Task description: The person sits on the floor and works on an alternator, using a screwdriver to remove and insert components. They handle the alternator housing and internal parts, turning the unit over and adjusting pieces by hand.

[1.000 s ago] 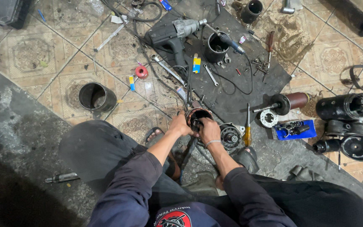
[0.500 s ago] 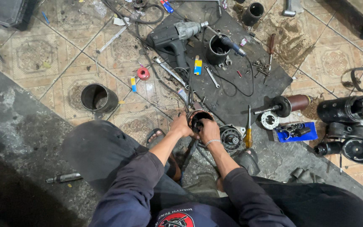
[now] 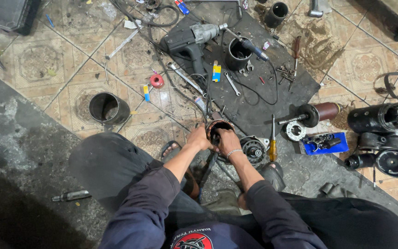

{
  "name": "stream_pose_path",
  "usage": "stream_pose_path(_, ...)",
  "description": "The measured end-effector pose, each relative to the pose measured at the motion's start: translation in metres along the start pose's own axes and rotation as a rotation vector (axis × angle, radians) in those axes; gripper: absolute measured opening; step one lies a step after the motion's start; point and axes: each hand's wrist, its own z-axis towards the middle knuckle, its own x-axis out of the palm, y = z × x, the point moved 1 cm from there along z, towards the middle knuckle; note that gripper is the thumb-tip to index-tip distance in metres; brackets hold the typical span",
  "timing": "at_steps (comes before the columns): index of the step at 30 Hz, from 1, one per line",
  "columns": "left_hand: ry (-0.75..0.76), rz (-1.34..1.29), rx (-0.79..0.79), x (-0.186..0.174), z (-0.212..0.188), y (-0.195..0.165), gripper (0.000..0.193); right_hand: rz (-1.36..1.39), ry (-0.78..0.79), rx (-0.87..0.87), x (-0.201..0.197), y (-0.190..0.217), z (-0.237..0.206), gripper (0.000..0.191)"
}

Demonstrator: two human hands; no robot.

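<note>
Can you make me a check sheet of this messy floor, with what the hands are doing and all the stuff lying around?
Surface: patterned tile floor with a dark mat on it.
Job's things: round motor housing with copper windings, gripped from both sides.
Clutter: power drill, black cylinder, loose tube, wrench, yellow-handled screwdriver, armature, blue tray.
Grippers: left hand and right hand both grip the housing.
Cables: black cords cross the mat.
Surroundings: grey concrete strip at left.

A repair workshop floor: beyond the hands lie a power drill (image 3: 194, 39), wrenches (image 3: 231, 83) and screwdrivers (image 3: 272, 144); dismantled motor housings (image 3: 378, 117) sit off to the right.
</note>
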Motion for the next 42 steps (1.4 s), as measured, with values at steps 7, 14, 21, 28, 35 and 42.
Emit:
stream_pose_path(7,0.000,-0.013,0.043,-0.006,-0.006,-0.003,0.104,-0.059,0.006,-0.066,0.002,-0.008,0.004,0.038)
stream_pose_path(14,0.007,-0.048,0.042,0.001,-0.004,0.001,0.109,-0.039,0.048,-0.054,0.001,-0.007,0.003,0.042)
stream_pose_path(21,-0.029,0.004,0.019,0.004,-0.005,0.001,0.116,-0.054,0.035,-0.087,0.005,-0.011,0.005,0.037)
stream_pose_path(28,0.024,-0.021,-0.011,-0.001,-0.017,-0.002,0.109,-0.077,0.062,-0.110,0.005,-0.012,0.007,0.037)
stream_pose_path(35,-0.001,0.006,-0.018,-0.003,-0.025,-0.008,0.106,-0.047,0.009,-0.022,0.003,-0.002,0.002,0.034)
stream_pose_path(42,0.000,0.005,-0.033,-0.005,-0.025,-0.011,0.104,-0.056,0.064,0.024,-0.008,0.009,0.006,0.040)
